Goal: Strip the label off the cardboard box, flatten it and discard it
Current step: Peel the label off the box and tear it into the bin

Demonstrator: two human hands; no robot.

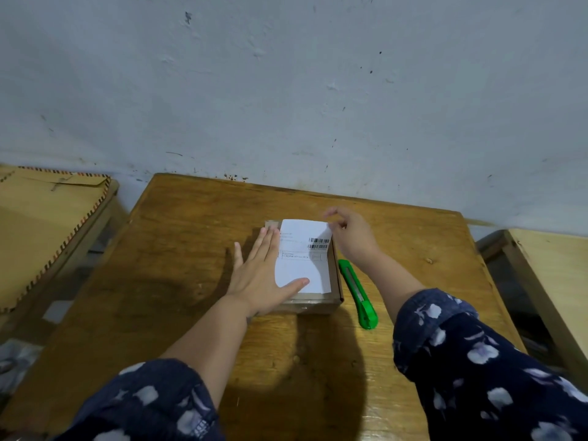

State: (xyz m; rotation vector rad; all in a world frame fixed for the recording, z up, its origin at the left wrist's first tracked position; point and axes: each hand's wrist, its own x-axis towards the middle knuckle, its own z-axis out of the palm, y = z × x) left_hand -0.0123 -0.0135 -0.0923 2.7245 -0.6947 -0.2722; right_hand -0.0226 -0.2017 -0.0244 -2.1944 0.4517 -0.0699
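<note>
Cardboard box (321, 302) sat mid-table (178, 249), pinned under my flat, spread left hand (259, 276) so it couldn't slide while my right hand (351, 237) pinched the label (302, 265) corner.

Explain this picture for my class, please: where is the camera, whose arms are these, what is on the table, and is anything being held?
There is no machine here. A person wears one wide-angle camera on the head, so you look forward and down along their own arms, in dark patterned sleeves.

On the wooden table sits a small cardboard box with a white shipping label on top. The left hand lies flat and open, pressing on the box and the label's left edge to steady it. The right hand is at the label's far right corner, fingers pinched there as if to start peeling; whether it truly grips the corner is too blurred to tell.

Beside the box, to its right, lies a green utility knife, untouched. The label looks mostly still attached and the box is not yet flattened.
</note>
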